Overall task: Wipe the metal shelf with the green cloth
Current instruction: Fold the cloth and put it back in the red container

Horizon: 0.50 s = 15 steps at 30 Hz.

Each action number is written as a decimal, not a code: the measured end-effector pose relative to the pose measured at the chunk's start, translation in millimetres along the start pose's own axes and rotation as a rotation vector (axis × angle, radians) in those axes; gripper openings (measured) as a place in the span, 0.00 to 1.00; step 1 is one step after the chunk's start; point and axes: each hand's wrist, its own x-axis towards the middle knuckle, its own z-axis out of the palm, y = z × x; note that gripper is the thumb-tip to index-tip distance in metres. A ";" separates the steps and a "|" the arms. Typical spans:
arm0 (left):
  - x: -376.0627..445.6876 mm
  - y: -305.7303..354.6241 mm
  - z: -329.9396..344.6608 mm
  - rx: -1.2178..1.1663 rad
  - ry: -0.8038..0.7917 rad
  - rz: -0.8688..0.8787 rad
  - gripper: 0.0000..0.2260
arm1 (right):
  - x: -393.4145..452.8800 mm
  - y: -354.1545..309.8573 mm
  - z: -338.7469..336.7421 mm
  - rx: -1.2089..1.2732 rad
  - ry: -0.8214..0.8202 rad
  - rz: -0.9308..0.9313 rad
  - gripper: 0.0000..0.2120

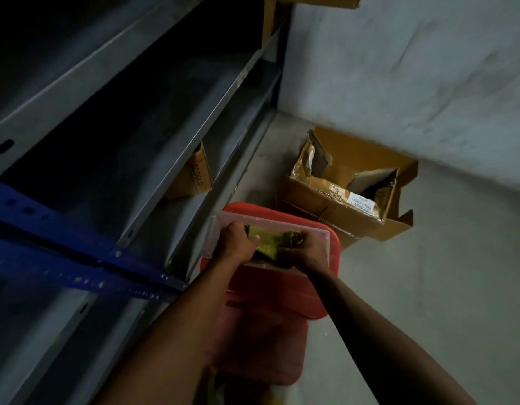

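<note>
A green cloth [269, 240] lies bunched inside a clear plastic box [320, 232] that sits on a red stool [282, 290]. My left hand [234, 241] grips the cloth's left end, its thumb over the fabric. My right hand [305, 249] grips the cloth's right end inside the box. The grey metal shelf [153, 133] with several tiers rises along the left, apart from both hands. Much of the cloth is hidden under my fingers.
A blue upright post [63, 247] of the rack crosses the lower left. A small cardboard box [194, 176] stands on one tier. An opened cardboard carton [349, 188] sits on the concrete floor by the wall corner. Bare floor [428, 287] stretches to the right.
</note>
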 end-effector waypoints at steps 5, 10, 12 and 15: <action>-2.7 -5.7 6.0 0.105 -0.022 0.047 0.13 | 7.3 17.8 6.3 -0.209 0.026 -0.005 0.10; -5.4 -4.5 4.8 0.141 -0.023 0.064 0.06 | 2.3 14.8 11.1 -0.580 0.115 -0.142 0.16; -11.0 -1.8 1.4 0.139 -0.014 0.080 0.07 | 0.1 11.1 8.5 -0.763 0.162 -0.251 0.18; -18.8 -3.2 -4.4 0.116 -0.013 0.144 0.05 | 1.9 11.1 2.6 -0.912 0.171 -0.380 0.17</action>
